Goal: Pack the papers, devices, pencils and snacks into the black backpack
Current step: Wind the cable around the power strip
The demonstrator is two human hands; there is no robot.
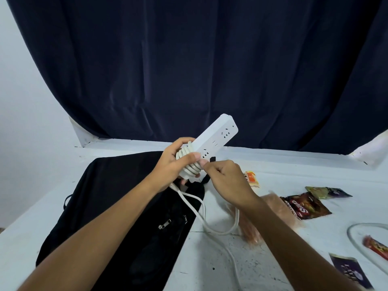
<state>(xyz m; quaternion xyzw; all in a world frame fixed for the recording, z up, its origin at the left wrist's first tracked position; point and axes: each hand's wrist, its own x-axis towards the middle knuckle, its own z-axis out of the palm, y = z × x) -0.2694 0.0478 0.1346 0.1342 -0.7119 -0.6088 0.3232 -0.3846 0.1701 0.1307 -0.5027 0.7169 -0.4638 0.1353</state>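
A white power strip is held up above the table, tilted up to the right. My left hand grips its lower end, where the white cable is coiled around it. My right hand pinches the cable at the coil. The loose cable hangs down in a loop onto the table. The black backpack lies flat on the left under my left arm. Snack packets lie on the right: a dark red one, an orange one and a green and purple one.
A white table carries everything. A pinkish clear packet lies under my right arm. A red bar, a purple packet and a grey cable loop are at the lower right. A dark curtain hangs behind.
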